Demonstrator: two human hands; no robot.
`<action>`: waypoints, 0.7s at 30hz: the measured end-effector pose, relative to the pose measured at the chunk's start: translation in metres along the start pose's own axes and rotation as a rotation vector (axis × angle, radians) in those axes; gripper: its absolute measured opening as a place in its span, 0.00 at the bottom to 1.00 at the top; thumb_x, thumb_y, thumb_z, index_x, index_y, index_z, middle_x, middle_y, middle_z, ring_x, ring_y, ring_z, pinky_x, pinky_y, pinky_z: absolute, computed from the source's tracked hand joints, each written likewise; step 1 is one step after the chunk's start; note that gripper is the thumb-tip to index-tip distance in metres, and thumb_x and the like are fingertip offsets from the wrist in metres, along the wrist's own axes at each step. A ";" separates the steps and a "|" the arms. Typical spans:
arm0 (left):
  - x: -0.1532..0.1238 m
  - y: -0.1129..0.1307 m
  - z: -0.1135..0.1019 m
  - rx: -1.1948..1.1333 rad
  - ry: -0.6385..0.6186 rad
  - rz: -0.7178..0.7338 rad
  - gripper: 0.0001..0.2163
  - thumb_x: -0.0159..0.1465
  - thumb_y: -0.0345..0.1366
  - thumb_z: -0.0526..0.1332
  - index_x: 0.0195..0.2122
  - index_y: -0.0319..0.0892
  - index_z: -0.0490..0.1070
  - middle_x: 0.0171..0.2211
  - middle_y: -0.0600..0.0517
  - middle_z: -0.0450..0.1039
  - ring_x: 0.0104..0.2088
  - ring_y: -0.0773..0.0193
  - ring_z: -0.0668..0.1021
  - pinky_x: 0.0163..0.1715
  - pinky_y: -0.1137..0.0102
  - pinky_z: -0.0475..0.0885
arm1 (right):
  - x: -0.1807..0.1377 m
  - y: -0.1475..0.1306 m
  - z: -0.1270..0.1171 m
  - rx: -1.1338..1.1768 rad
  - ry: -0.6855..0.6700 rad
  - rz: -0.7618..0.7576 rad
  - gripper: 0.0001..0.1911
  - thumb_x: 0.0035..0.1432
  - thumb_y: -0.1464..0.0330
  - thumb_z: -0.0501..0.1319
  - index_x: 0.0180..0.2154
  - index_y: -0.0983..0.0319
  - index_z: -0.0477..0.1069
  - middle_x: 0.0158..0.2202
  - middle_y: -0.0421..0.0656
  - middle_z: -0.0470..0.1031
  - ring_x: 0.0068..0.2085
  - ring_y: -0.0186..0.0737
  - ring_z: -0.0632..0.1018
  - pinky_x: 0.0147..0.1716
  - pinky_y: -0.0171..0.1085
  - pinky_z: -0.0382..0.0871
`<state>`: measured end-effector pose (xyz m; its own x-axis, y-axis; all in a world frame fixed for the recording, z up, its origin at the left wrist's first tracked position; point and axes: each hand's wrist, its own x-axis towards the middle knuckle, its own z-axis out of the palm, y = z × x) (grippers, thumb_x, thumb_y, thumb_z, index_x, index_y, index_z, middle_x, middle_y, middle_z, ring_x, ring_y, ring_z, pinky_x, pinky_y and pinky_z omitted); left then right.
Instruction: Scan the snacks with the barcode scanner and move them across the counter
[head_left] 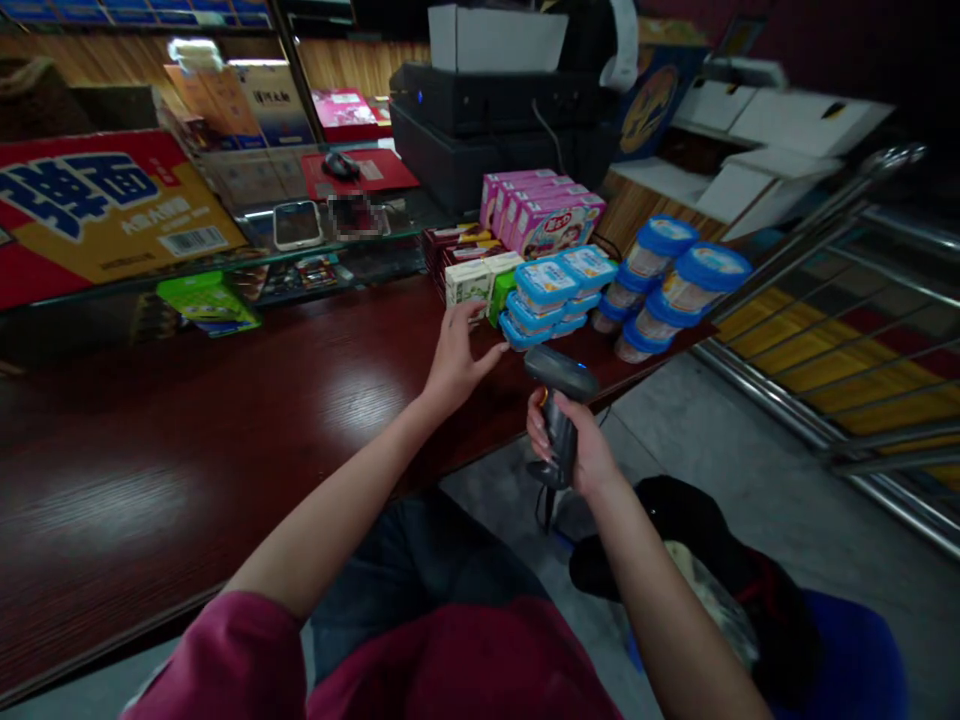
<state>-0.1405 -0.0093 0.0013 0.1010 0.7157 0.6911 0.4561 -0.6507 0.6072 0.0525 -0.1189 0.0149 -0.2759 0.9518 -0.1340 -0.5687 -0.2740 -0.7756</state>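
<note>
My right hand (574, 440) is wrapped round the grip of a dark grey barcode scanner (561, 372), which I hold in the air off the counter's front edge. My left hand (461, 350) reaches over the counter with thumb and fingers apart. Its fingertips are at the small white-and-green boxes (469, 280); whether they touch I cannot tell. Just right of the thumb sit stacked blue-lidded tubs (544, 285), beside a bright green pack (504, 292). Farther right stand piled round jars with blue lids (664, 290). Pink boxes (555, 215) are lined up behind.
The dark red wooden counter (225, 430) stretches left. A glass shelf holds a phone (297, 224) and a large red-and-yellow carton (112, 215). A black machine (495, 110) stands at the back. To the right are a metal rail (787, 410) and a blue stool (855, 650) with dark things on it.
</note>
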 end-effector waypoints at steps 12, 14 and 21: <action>0.066 0.010 0.068 -0.095 0.050 -0.048 0.25 0.65 0.47 0.72 0.59 0.47 0.69 0.59 0.42 0.74 0.63 0.47 0.74 0.67 0.51 0.66 | -0.008 -0.018 -0.021 0.036 0.086 -0.087 0.16 0.57 0.56 0.71 0.38 0.61 0.75 0.25 0.35 0.69 0.20 0.28 0.64 0.14 0.27 0.59; 0.062 0.011 0.056 -0.156 0.093 -0.061 0.24 0.65 0.50 0.72 0.58 0.48 0.70 0.59 0.44 0.74 0.62 0.49 0.75 0.66 0.53 0.68 | -0.009 -0.021 -0.022 0.047 0.063 -0.090 0.16 0.57 0.56 0.71 0.39 0.61 0.74 0.25 0.35 0.69 0.20 0.28 0.64 0.14 0.27 0.60; 0.015 0.007 -0.044 -0.644 0.018 -0.457 0.34 0.59 0.55 0.75 0.63 0.47 0.70 0.63 0.43 0.75 0.64 0.47 0.77 0.65 0.54 0.74 | -0.002 -0.023 0.004 0.071 -0.106 0.048 0.18 0.55 0.55 0.72 0.38 0.61 0.74 0.26 0.35 0.68 0.20 0.28 0.62 0.13 0.26 0.58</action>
<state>-0.1751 -0.0144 0.0328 0.0102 0.9468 0.3216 -0.1536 -0.3163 0.9361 0.0624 -0.1149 0.0352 -0.3822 0.9186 -0.1009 -0.6050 -0.3313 -0.7240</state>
